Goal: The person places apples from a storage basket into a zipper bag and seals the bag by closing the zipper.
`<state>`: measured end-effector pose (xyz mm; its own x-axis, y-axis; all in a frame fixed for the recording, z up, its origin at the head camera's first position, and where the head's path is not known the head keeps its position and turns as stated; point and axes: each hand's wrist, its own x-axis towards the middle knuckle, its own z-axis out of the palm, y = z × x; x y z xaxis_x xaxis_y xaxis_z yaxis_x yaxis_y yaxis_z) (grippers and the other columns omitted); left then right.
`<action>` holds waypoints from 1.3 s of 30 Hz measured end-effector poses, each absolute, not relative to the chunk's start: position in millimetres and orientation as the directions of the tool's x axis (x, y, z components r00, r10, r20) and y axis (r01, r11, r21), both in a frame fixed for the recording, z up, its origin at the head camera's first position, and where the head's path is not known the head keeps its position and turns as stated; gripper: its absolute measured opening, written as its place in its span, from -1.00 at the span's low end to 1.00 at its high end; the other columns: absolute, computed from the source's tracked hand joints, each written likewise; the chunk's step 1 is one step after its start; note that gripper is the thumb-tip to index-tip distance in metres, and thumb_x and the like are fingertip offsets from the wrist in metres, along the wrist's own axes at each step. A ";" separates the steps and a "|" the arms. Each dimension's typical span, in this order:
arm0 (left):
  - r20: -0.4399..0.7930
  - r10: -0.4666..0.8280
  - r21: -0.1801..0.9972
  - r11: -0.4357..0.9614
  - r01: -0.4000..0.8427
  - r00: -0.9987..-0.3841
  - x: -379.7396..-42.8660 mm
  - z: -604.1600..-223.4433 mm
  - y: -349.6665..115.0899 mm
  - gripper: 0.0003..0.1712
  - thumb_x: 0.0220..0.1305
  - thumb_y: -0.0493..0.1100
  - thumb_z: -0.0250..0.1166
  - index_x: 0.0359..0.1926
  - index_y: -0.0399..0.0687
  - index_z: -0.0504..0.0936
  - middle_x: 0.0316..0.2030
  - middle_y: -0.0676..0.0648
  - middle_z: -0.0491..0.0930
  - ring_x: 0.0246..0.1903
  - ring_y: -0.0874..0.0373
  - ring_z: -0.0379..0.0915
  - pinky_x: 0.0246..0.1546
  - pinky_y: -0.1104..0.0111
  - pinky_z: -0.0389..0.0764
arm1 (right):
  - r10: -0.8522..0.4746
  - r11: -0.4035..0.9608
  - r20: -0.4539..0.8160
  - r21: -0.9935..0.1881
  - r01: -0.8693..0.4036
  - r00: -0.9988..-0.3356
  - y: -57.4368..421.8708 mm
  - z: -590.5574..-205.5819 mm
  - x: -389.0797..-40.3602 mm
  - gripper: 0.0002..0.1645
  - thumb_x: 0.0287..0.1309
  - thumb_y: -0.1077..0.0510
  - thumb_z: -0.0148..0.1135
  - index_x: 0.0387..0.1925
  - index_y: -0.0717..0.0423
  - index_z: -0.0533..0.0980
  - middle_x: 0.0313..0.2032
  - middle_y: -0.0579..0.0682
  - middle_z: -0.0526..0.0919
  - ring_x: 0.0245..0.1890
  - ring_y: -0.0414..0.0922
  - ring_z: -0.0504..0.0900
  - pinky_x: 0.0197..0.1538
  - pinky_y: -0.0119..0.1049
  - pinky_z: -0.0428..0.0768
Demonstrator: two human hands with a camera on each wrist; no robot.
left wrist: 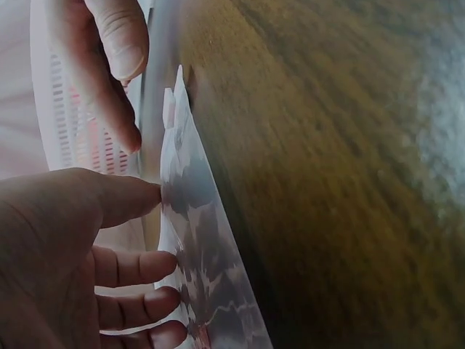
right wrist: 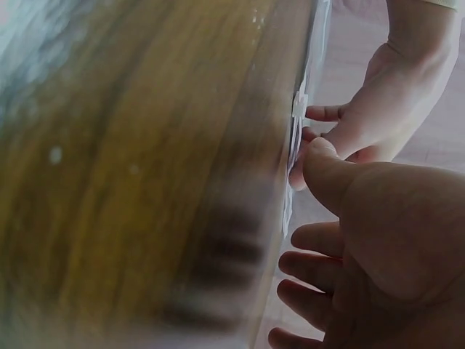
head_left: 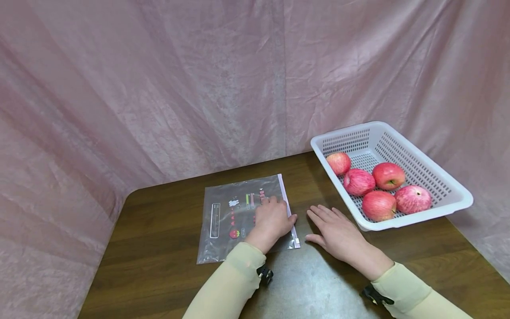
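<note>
A clear zip bag (head_left: 225, 219) with printed pictures, among them a strawberry and a white animal, lies flat on the table. Its pale pink zip strip (head_left: 283, 190) runs down the right side, with a white slider (head_left: 296, 243) at the near end. My left hand (head_left: 272, 220) rests on the bag beside that strip; in the left wrist view its fingertips (left wrist: 166, 265) touch the plastic, fingers relaxed. To the right of the bag, my right hand (head_left: 336, 232) is spread low over the table, holding nothing. Whether its palm touches the wood cannot be told.
A white perforated basket (head_left: 422, 157) stands at the back right of the brown wooden table (head_left: 147, 248). Several red apples (head_left: 379, 205) lie inside it. Behind the table hangs a pink curtain (head_left: 207, 88). Dark wrist straps (head_left: 376, 294) sit over the pale sleeves.
</note>
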<state>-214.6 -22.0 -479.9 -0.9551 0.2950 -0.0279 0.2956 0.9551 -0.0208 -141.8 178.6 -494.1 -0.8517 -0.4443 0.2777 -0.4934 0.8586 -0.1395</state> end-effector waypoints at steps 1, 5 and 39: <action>-0.032 0.293 -0.026 0.955 0.294 -0.956 -215.2 -480.2 -21.5 -0.32 0.45 0.39 0.34 0.12 -0.10 0.81 0.05 -0.19 0.66 0.09 -0.18 0.57 -0.05 -0.03 0.70 | -0.444 0.859 0.280 -0.139 -0.493 -0.851 178.8 -494.2 -141.8 -0.20 0.39 -0.24 0.46 0.36 0.27 0.61 0.37 0.24 0.64 0.42 0.24 0.57 0.40 0.28 0.49; -0.057 0.287 -0.031 0.957 0.289 -0.956 -216.2 -479.7 -19.5 -0.38 0.45 0.35 0.33 0.04 -0.10 0.85 0.06 -0.20 0.66 0.09 -0.19 0.56 -0.05 -0.04 0.70 | -0.442 0.859 0.280 -0.142 -0.492 -0.852 179.1 -493.4 -141.7 -0.20 0.39 -0.23 0.46 0.36 0.28 0.61 0.37 0.24 0.64 0.42 0.24 0.57 0.40 0.28 0.49; -0.112 0.264 0.055 0.964 0.259 -0.958 -226.2 -476.5 -25.3 -0.61 0.48 0.14 0.32 -0.04 -0.02 0.87 0.09 -0.12 0.72 0.14 -0.13 0.59 -0.05 -0.07 0.71 | -0.456 0.854 0.230 -0.160 -0.495 -0.860 177.2 -489.2 -145.6 -0.23 0.42 -0.22 0.44 0.36 0.29 0.62 0.37 0.24 0.64 0.44 0.23 0.56 0.45 0.25 0.44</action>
<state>-226.2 -25.3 -476.5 -0.9580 0.2641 -0.1117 0.2595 0.9642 0.0547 -145.6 177.2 -489.2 -0.8599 -0.4556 0.2302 -0.4953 0.8539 -0.1601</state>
